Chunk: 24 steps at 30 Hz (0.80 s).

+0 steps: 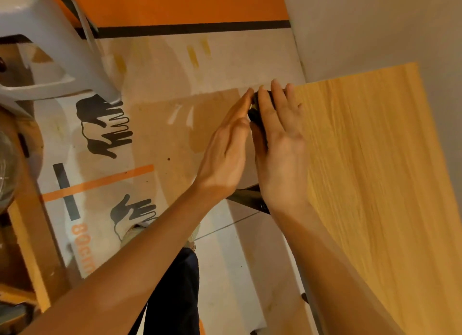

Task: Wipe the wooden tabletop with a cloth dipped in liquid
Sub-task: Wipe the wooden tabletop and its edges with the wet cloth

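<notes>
Two bare forearms reach forward from the bottom edge. Beyond them, the left hand (225, 154) and right hand (280, 144) press together, flat fingers sandwiching one dark cloth (257, 119) at the left edge of the light, wood-grained tabletop (375, 172). Below lies a printed floor sheet (105, 184) with black hand shapes and orange stripes. Farther off stands one grey plastic stool (50, 42).

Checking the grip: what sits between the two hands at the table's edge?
A dark cloth, pressed between the left hand and right hand at the edge of the wooden tabletop, seen in the head view.
</notes>
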### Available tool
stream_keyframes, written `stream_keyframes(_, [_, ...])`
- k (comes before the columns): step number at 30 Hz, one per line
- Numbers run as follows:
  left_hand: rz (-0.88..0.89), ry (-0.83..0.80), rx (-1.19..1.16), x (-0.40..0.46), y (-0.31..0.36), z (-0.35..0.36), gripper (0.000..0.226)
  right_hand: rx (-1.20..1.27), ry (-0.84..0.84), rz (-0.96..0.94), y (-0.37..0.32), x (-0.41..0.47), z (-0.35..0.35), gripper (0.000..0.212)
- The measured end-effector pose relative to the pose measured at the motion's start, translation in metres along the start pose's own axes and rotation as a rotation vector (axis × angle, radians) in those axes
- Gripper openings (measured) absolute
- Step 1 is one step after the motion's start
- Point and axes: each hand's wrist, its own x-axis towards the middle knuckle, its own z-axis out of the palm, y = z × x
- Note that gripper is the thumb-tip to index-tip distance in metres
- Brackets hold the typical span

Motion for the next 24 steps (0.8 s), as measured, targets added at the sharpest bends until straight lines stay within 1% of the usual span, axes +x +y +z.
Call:
stream_keyframes(3, [0.024,-0.036,0.086,-0.002,-0.001,0.001,0.054,-0.069,-0.020,-0.016,0.009,-0.039,-0.011,0.052])
stream_keyframes(7, [0.078,-0.044,0.239,-0.001,-0.002,0.002,0.056,-0.109,-0.006,0.047,0.015,-0.093,-0.024,0.056])
stream_keyframes(9, [0.158,-0.021,0.331,-0.003,-0.003,0.003,0.057,-0.116,-0.014,0.074,0.014,-0.088,-0.023,0.058])
stream_keyframes(12, [0.222,-0.012,0.341,-0.004,-0.005,0.007,0.056,-0.081,-0.027,0.082,0.005,-0.046,-0.015,0.053])
stream_keyframes(15, [0.212,-0.014,0.346,-0.005,-0.003,0.010,0.057,-0.059,-0.037,0.074,0.004,-0.032,-0.012,0.050])
stream_keyframes(19, [0.219,-0.023,0.425,-0.009,-0.002,0.012,0.062,-0.059,-0.083,0.140,0.022,-0.114,-0.037,0.053])
stream_keyframes(21, [0.217,-0.027,0.450,-0.008,-0.003,0.014,0.066,-0.076,-0.130,0.129,0.032,-0.144,-0.048,0.053])
stream_keyframes(24, [0.207,-0.018,0.470,-0.007,-0.005,0.016,0.068,-0.013,-0.213,0.073,0.043,-0.125,-0.055,0.051])
